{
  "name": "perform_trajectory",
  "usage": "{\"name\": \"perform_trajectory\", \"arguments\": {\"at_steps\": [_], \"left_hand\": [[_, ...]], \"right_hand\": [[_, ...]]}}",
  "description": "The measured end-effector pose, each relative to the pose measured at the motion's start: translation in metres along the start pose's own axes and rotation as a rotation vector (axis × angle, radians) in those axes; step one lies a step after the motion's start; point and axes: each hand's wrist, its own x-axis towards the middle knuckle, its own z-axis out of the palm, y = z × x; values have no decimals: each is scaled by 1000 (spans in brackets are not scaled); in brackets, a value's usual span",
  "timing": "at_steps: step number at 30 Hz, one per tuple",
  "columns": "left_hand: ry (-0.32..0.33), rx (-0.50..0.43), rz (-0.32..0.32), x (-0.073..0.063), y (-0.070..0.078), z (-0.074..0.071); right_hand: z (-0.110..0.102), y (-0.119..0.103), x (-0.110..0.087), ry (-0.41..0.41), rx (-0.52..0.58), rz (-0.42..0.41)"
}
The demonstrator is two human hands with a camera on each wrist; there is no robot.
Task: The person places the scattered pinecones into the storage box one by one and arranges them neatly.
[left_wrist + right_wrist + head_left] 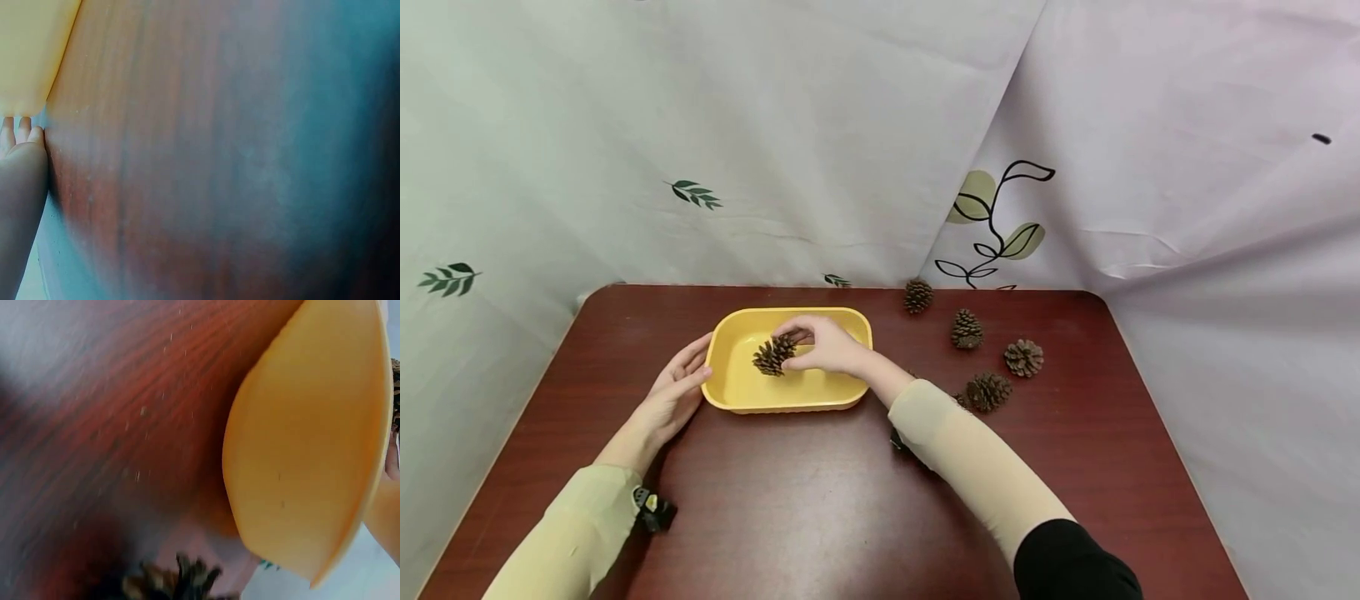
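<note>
A pale cloth (812,150) fills the top of the head view, and below it a dark red-brown table (805,492) spreads to the bottom edge. Left of centre sits a yellow tray (797,407), its long axis running left to right across the frame.

The right hand (827,346) reaches over the tray from the lower right, thumb and fingers closed around a pine cone (770,358). The left hand (673,392) lies at the tray's left end, fingers against the outside and thumb near the rim, spread rather than gripping.

The held cone is inside the tray's outline, left of its middle — whether it touches the floor, I cannot tell. A loose pinch on those uneven scales could let it slip and roll; a forearm dipping low could knock the tray's right rim or nudge the loose pine cones (988,392) at centre right.

The held cone's long axis seems to slant from lower left to upper right. Fingers cover its upper-right part, so which end is the tip stays unclear.
</note>
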Motion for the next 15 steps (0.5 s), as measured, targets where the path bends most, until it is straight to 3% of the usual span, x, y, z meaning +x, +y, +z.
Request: {"name": "perform_trajectory", "arguments": {"at_steps": [15], "left_hand": [[4,36,-11,-1,0,0]], "right_hand": [[36,9,22,-61,-137,15]]}}
